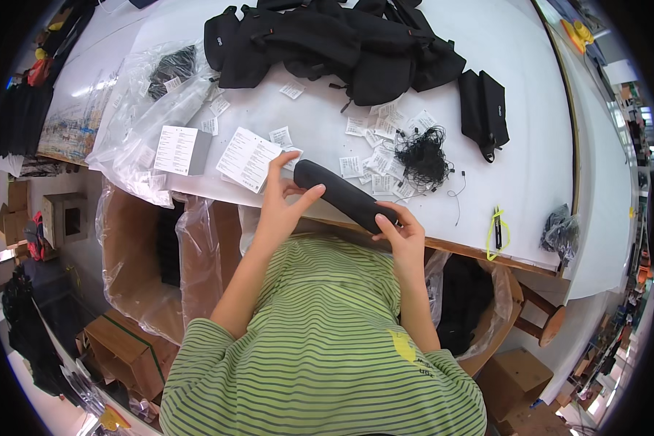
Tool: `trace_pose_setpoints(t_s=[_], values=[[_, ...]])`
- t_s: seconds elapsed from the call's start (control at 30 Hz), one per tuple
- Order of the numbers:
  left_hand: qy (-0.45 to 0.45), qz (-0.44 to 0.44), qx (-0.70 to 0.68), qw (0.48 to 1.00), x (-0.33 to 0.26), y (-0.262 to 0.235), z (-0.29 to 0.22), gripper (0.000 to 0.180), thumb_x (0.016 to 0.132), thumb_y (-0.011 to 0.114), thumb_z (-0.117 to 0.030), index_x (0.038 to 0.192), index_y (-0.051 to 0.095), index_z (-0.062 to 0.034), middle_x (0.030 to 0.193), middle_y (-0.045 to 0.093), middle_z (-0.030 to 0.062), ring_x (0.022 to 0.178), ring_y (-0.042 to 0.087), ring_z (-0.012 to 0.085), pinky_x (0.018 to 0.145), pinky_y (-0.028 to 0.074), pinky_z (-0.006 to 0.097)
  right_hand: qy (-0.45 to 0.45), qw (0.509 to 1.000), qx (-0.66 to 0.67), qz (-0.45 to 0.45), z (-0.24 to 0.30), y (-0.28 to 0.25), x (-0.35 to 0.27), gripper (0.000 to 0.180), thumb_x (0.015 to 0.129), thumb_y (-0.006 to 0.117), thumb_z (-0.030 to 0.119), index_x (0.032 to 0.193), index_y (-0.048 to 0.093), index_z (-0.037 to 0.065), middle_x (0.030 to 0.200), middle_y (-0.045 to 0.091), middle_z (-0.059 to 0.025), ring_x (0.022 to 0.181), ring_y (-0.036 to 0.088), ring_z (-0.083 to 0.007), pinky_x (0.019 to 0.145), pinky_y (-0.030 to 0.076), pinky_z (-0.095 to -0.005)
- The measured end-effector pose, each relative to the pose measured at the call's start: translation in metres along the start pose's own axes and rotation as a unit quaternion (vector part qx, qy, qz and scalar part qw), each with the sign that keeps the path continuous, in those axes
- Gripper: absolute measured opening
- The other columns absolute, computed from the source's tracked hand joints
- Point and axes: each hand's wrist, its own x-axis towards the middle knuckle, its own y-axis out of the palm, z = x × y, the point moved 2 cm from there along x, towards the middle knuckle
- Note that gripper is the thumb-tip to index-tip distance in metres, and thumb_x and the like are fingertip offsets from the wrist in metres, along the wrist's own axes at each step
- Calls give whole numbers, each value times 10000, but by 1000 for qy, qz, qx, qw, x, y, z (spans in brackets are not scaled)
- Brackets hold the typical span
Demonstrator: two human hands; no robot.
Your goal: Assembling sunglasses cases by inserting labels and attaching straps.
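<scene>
A long, dark, rounded black pouch (345, 192) is held at a slant above the table's near edge. My left hand (282, 200) is at its upper left end, thumb on the near side and index finger stretched past the end; its other fingers are partly hidden. At the lower right end, my right hand (403, 232) pinches the pouch, thumb on top and fingers along the far side. Just beyond lie loose white printed tags (376, 163) and a tangle of black strings (423, 158). Near my left hand is a stack of white printed cards (248, 160).
Black bags (334, 47) are heaped at the back; another black pouch (483, 112) lies right. A second card stack (182, 150) stands beside clear plastic bags (134, 109). Yellow-handled snips (498, 232) rest near the front edge. Plastic-lined cartons (142, 269) stand below the table.
</scene>
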Motion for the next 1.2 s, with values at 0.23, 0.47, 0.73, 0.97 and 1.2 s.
trace_pose_setpoints(t_s=[0.23,0.47,0.73,0.97,1.2], values=[[-31,41,9,999,13,-4,9,341,772,742,-66,1042,540,-23,954,589,27,732,557,69,668,452,206,28,999,-24,-14,7,-14,14,272,818,699,73,1075,645,-2,964,615,-86,616,571,-66,532,471,-185],[-25,18,-14,999,13,-3,15,264,788,743,-107,971,573,-24,850,595,-15,590,474,22,515,350,174,50,997,-51,-6,14,-19,15,243,824,695,71,1058,651,19,969,632,-42,613,564,-41,541,473,-179],[-44,105,-71,991,-1,-6,-1,177,820,674,-28,943,547,-43,1075,582,67,720,515,52,613,435,184,35,999,-29,29,33,-29,6,212,830,666,42,1040,657,16,1001,630,-32,710,570,-40,589,497,-183],[-41,87,-89,991,-9,-2,-38,112,883,601,-90,966,560,-27,1086,606,93,712,554,92,594,448,214,-89,995,-40,-18,83,-72,28,200,801,674,11,1001,677,8,889,646,-46,710,584,-81,614,500,-220],[103,0,102,989,1,-64,-20,83,892,563,-88,948,556,-28,1022,633,60,937,556,140,806,403,267,-383,855,25,-348,126,-147,117,183,858,648,70,1017,640,-19,1027,590,-95,834,602,-159,704,556,-276]])
